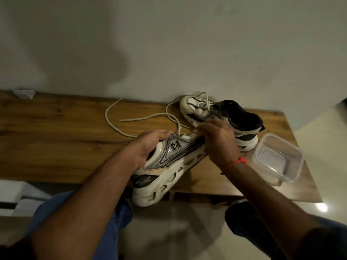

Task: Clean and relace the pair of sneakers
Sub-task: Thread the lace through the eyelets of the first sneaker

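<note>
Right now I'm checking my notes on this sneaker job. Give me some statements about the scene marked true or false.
1. The left hand grips the near sneaker. True.
2. The clear plastic container sits left of both sneakers. False: it sits to their right.
3. The far sneaker lies on the wooden table. True.
4. The right hand rests flat on the table. False: its fingers curl at the near sneaker's toe end.
5. A red band circles the right wrist. True.

Wooden table carries two sneakers, lace, container, perhaps cloth.
</note>
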